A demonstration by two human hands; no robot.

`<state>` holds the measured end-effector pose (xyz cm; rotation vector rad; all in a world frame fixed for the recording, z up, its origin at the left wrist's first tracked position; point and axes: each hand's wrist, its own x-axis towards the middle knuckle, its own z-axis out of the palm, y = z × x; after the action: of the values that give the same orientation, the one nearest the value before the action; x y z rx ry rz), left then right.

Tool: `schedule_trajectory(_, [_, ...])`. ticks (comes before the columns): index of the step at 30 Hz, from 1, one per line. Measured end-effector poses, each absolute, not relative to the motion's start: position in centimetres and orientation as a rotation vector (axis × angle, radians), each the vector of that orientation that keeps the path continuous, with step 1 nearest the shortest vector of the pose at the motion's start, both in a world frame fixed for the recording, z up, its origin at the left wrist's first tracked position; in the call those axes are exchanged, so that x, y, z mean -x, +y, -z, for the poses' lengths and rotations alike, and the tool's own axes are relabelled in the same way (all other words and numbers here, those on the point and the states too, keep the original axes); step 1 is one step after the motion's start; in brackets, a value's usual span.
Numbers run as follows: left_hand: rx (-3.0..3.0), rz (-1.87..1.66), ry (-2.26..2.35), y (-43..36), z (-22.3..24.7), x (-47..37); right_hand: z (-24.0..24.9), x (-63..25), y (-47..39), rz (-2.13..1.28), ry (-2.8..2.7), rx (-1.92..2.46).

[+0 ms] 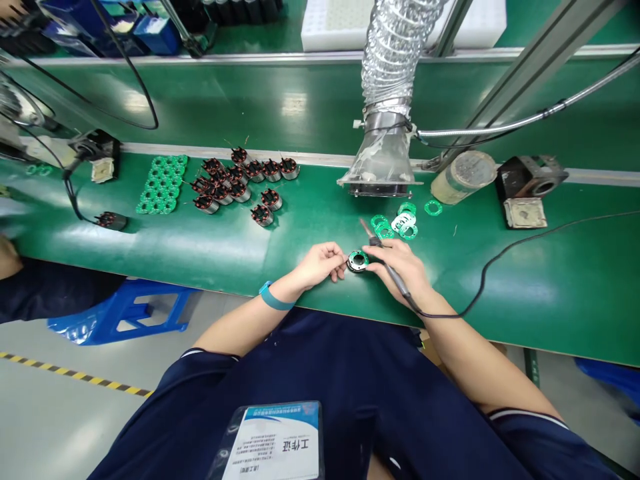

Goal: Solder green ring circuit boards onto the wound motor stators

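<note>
A motor stator topped with a green ring-shaped circuit board sits on the bench between my hands. My left hand is closed, its thumb and index finger pinched at the stator's left edge; any fine wire between them is too small to make out. A soldering iron lies across my right hand, its tip pointing up and away from the stator. The right thumb and index finger meet the stator's right side. Just beyond are several loose green ring boards and some white-faced ones.
A fume duct hangs over the bench. Several stators and a green board panel stand left. At right are a round tin, an iron stand and the iron's cable. Another person's arm shows far left.
</note>
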<state>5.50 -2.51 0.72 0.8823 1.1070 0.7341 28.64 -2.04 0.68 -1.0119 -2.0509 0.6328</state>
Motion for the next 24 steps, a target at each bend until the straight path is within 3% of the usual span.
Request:
schedule_trajectory(7, [-0.380, -0.304, 0.998, -0.8, -1.5, -4.6, 0.9, -27.4, -1.5, -0.989, -2.009, 1.021])
schedule_trajectory(13, [-0.233, -0.311, 0.913, -0.4, -1.8, -4.5, 1.1, -27.5, -1.5, -1.063, -1.941, 1.032])
schedule_trajectory(17, [-0.587, -0.443, 1.008, -1.2, -1.9, -4.6, 1.4, -27.3, -1.7, -1.055, -1.893, 1.030])
schedule_trajectory(24, [-1.875, -0.958, 1.381, -3.7, 0.7, -5.5, 2.5, -26.1, -2.5, -0.961, -1.771, 1.029])
